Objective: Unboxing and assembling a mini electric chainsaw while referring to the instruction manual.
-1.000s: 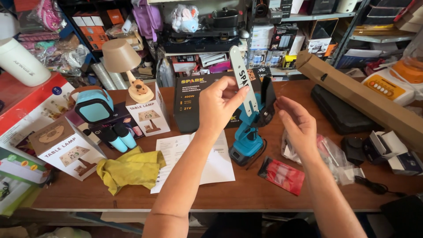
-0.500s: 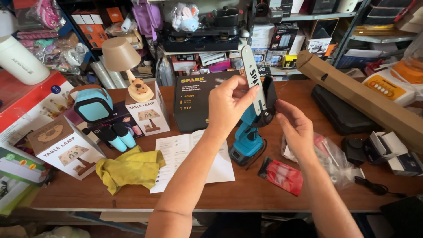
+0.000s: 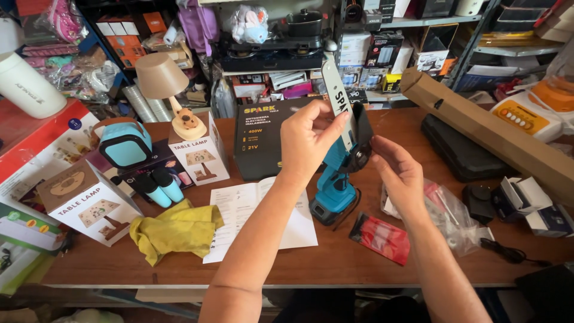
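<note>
A small blue cordless chainsaw [image 3: 335, 182] stands on its base on the brown wooden table [image 3: 335, 263], its silver guide bar [image 3: 336, 98] pointing up and away. My left hand [image 3: 308, 140] grips the lower part of the bar. My right hand [image 3: 397, 173] has its fingertips on the black side cover and knob [image 3: 360, 146] at the saw's head. A sagging chain loop hangs beside the saw's body.
An open paper manual [image 3: 245, 218] and a yellow cloth [image 3: 173, 227] lie at front left. A red packet [image 3: 379, 237] and a clear plastic bag [image 3: 448, 212] lie at right. A black box [image 3: 260, 137], lamp boxes, a long cardboard box [image 3: 478, 128] and cluttered shelves stand behind.
The saw's bar has tilted slightly rightward and my left hand has shifted along with it. My right hand has stayed at the black cover.
</note>
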